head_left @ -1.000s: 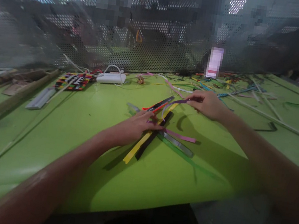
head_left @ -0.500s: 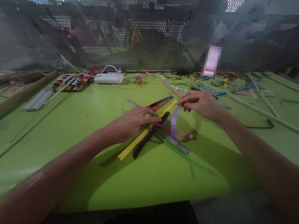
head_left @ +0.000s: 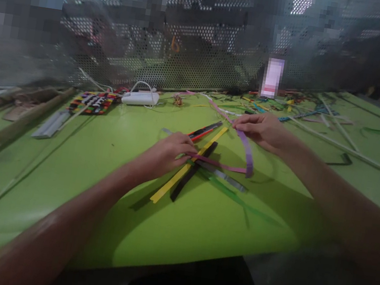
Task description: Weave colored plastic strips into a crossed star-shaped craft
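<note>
On the green table lie crossed flat strips: a yellow strip, a black strip, a red and black pair and a greenish-grey strip. My left hand presses its fingers down on the crossing, pinning one end of a purple strip. My right hand pinches the other end of that purple strip, which bends in a loop and folds back toward my left hand.
A woven multicoloured mat and a white power strip lie at the back left, by a perforated metal screen. Loose coloured strips litter the back right. A wooden bar runs along the left.
My right hand has swung the purple strip's free end from upright over to the right, so the loop now lies lower and bends at the right. My left hand stays on the crossing.
</note>
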`<state>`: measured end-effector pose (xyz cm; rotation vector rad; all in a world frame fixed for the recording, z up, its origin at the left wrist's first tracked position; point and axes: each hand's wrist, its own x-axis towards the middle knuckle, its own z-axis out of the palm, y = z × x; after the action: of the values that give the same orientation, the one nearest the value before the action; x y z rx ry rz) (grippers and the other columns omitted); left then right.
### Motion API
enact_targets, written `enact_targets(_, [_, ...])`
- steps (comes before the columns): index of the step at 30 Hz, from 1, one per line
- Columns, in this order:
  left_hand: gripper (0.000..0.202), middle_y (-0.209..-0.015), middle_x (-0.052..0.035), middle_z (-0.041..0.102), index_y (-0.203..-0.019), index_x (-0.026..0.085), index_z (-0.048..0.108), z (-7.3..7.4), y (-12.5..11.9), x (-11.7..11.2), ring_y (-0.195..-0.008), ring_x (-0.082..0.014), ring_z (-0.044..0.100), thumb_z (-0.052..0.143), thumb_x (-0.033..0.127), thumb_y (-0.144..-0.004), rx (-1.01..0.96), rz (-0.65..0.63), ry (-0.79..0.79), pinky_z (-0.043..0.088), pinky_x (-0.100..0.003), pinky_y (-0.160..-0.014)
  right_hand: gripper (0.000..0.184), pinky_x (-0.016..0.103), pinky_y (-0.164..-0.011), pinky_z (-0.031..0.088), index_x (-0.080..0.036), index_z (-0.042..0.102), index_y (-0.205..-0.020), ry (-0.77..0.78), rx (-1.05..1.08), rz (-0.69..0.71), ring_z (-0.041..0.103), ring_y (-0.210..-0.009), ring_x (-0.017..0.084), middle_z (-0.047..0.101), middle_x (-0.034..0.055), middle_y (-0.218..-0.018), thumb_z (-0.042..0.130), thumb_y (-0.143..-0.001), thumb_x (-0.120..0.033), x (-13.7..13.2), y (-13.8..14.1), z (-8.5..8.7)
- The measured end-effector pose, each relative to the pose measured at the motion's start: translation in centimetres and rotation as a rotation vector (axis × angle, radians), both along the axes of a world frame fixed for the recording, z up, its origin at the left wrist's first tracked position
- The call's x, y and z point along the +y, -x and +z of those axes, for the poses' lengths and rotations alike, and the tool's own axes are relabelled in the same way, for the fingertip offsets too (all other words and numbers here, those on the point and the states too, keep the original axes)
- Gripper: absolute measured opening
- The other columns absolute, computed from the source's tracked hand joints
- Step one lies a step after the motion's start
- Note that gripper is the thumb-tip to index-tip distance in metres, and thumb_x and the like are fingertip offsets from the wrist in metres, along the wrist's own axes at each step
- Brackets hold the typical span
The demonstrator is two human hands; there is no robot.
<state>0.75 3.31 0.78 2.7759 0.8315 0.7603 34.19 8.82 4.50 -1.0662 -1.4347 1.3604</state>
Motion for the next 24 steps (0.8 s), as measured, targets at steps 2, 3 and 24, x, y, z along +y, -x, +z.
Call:
enact_targets(2, [0.023, -0.116, -0.0137, 0.080, -0.121, 0.016, 0.085, 0.1, 0.0, 0.0, -0.110, -0.0277, 0.073, 0.068, 0.011, -0.107, 0.033, 0.039, -0.004, 0.062, -0.044, -0.097, 0.025, 0.019, -0.073, 0.060, -0.014, 0.089, -0.084, 0.031, 0.020, -0.001, 0.068, -0.076, 0.012, 0.082, 0.0056, -0.088, 0.103, -0.063, -0.015, 0.3, -0.2, 0.0])
enact_targets(3, [0.023, -0.114, -0.0136, 0.079, -0.122, 0.016, 0.086, 0.2, 0.0, -0.1, -0.109, -0.0282, 0.072, 0.068, 0.012, -0.108, 0.054, 0.065, -0.007, 0.061, -0.045, -0.096, 0.023, 0.018, -0.072, 0.060, -0.014, 0.088, -0.085, 0.047, 0.033, -0.001, 0.067, -0.075, 0.011, 0.081, 0.0054, -0.087, 0.100, -0.065, -0.012, 0.4, -0.3, 0.1])
enact_targets(24, [0.031, -0.128, -0.0157, 0.081, -0.124, 0.018, 0.085, 0.1, -0.4, -0.1, -0.123, -0.0307, 0.072, 0.056, 0.017, -0.113, 0.174, 0.110, 0.042, 0.060, -0.055, -0.114, 0.024, 0.013, -0.068, 0.059, -0.015, 0.083, -0.082, 0.056, 0.087, -0.098, 0.068, -0.064, 0.008, 0.074, 0.0032, -0.072, 0.075, -0.087, 0.007, 1.1, -1.5, 1.4])
